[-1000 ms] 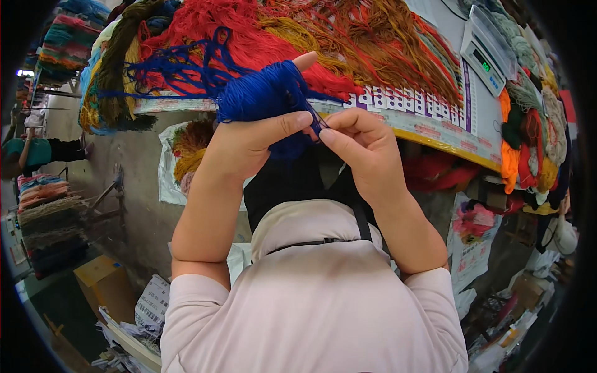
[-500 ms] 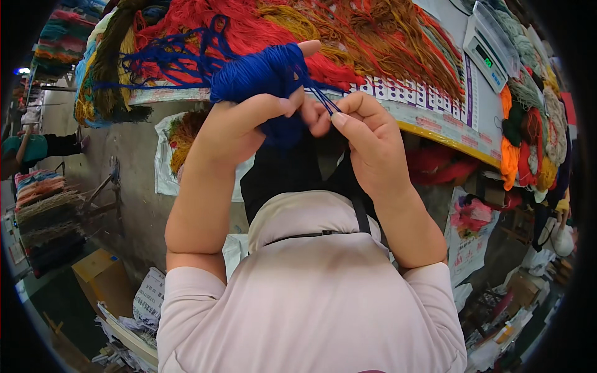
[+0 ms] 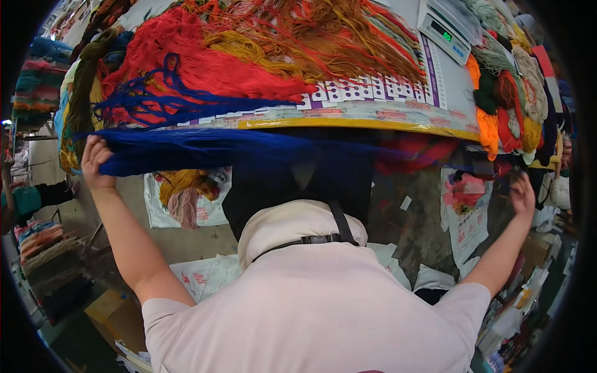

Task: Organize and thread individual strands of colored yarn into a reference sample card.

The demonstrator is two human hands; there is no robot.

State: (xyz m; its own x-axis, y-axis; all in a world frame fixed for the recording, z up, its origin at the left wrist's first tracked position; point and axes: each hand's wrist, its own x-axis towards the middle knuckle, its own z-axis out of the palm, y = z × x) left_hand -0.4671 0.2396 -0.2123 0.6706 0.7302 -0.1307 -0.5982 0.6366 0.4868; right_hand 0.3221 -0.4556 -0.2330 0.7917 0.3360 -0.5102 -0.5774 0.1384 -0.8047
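A long bundle of dark blue yarn [image 3: 205, 150] stretches sideways in front of the table edge, thick at the left and thinning into blurred strands at the right. Far out on the left, my left hand [image 3: 98, 163] is closed around its end. My right hand [image 3: 523, 196] is extended far to the right, fingers curled on the thin end of the blue strands, which motion smears. More blue yarn strands [image 3: 165, 99] lie loosely on the table, over a heap of red yarn [image 3: 161, 53].
The table [image 3: 457, 121] carries brown and mustard yarn, a row of white cards [image 3: 348, 91] and a digital scale [image 3: 444, 34]. Orange yarn [image 3: 488, 133] and other hanks hang at its right end. White sacks with yarn lie on the floor, one sack [image 3: 463, 233] at the right.
The blue yarn was bunched around my left hand while my right fingers pinched a few strands. Both arms have swung wide apart, and the yarn now spans between my hands.
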